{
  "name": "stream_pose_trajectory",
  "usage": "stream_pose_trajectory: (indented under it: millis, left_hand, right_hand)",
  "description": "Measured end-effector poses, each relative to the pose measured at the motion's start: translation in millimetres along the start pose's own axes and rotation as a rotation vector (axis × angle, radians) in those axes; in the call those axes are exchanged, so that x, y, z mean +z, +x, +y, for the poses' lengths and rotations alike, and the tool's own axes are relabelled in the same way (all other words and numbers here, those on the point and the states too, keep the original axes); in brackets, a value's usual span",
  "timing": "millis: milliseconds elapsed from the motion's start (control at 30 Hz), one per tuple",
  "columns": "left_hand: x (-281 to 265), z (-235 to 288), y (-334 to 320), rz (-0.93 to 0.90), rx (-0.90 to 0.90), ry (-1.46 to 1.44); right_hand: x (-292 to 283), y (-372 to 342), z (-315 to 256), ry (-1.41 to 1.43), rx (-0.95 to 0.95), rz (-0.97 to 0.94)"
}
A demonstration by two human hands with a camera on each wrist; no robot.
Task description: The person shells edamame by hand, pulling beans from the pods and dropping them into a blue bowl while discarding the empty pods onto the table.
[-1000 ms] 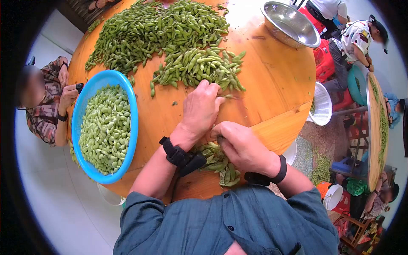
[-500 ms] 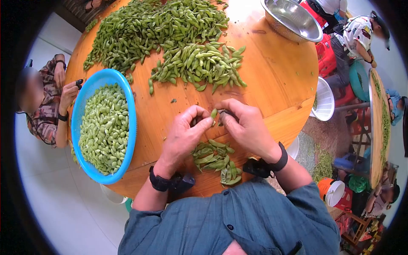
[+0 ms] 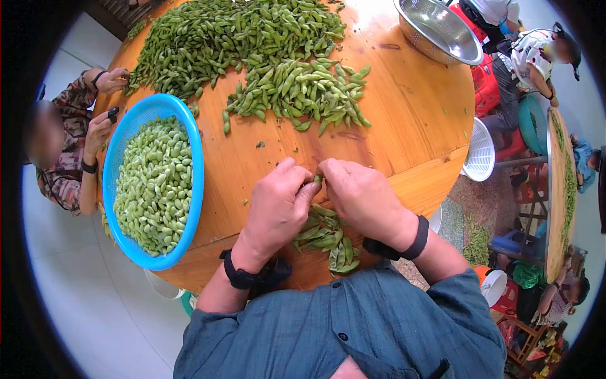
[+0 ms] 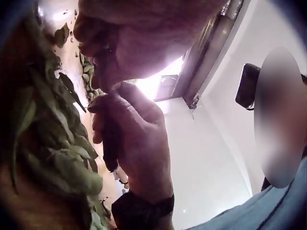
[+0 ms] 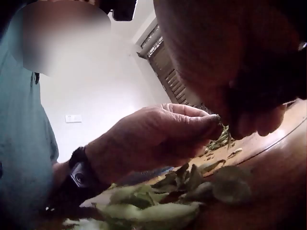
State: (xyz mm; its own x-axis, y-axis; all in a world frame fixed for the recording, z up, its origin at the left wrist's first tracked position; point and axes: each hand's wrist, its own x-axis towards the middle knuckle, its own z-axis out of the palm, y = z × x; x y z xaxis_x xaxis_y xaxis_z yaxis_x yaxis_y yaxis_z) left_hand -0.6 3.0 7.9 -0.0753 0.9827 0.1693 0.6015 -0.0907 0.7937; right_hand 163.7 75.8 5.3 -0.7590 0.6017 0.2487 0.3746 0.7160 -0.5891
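Over the wooden table, the left hand and the right hand meet at the fingertips, pinching a small green pod between them. Most of the pod is hidden by the fingers. Flat, pale green pods lie on the table below and between the wrists. In the right wrist view the left hand has thumb and forefinger pressed together beside the curled right fingers. The left wrist view has the right hand close to the left hand, near the loose pods.
A blue basket of shelled beans stands at the left. A large heap of pods covers the far side, with a smaller pile nearer. A metal colander is at the far right. Another person sits at the left edge.
The two hands were higher up near the pod pile, then came down towards the body. Since the last earlier frame, their fingertips have closed together around the pod.
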Motion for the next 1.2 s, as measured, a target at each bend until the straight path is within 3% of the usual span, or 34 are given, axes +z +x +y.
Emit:
stream_pose_trajectory:
  millis: [267,367,433,467,500,600,667,700,767,900,967,1000,1067,1100,1167,1200]
  left_hand:
    - [1,6,-2,0.006,0.136,0.248]
    - [-8,-4,0,-0.059,0.069,0.105]
    - [-14,-19,4,-0.266,-0.141,-0.287]
    - [-14,-20,5,-0.280,-0.245,-0.470]
    - [-13,-19,5,-0.281,-0.245,-0.469]
    - [-7,-9,3,-0.160,-0.162,-0.226]
    - [-4,2,1,0.079,0.024,0.133]
    - [-3,3,1,0.078,0.022,0.135]
    - [0,3,-1,0.137,0.200,0.244]
    - [4,-3,0,0.152,0.210,0.232]
    - [3,-12,-1,0.082,0.037,-0.100]
    - [1,-12,-2,0.081,0.038,-0.100]
    - [-2,-12,-3,-0.051,-0.354,-0.624]
    - [-5,-14,-5,-0.049,-0.354,-0.625]
    - [-10,-18,-7,-0.171,-0.542,-1.061]
    - [-11,-17,-6,-0.169,-0.540,-1.061]
  right_hand:
    - [1,0,1,-0.006,0.009,-0.105]
    - [-1,2,8,0.100,0.067,-0.132]
    - [-6,6,10,0.387,0.078,-0.153]
    - [-7,7,9,0.388,0.079,-0.153]
    - [-7,8,8,0.440,0.149,-0.152]
    - [-2,8,12,0.497,0.219,-0.087]
    - [0,6,13,0.503,0.220,-0.034]
    - [0,6,11,0.470,0.230,-0.040]
    - [0,5,9,0.438,0.240,-0.048]
    - [0,5,6,0.487,0.286,-0.012]
    - [-2,6,4,0.520,0.327,-0.019]
    - [-3,7,4,0.546,0.296,-0.037]
    - [-6,7,7,0.571,0.264,-0.056]
    - [-9,9,11,0.662,0.263,-0.120]
    - [-13,10,15,0.753,0.258,-0.185]
    - [-15,10,17,0.864,0.309,-0.238]
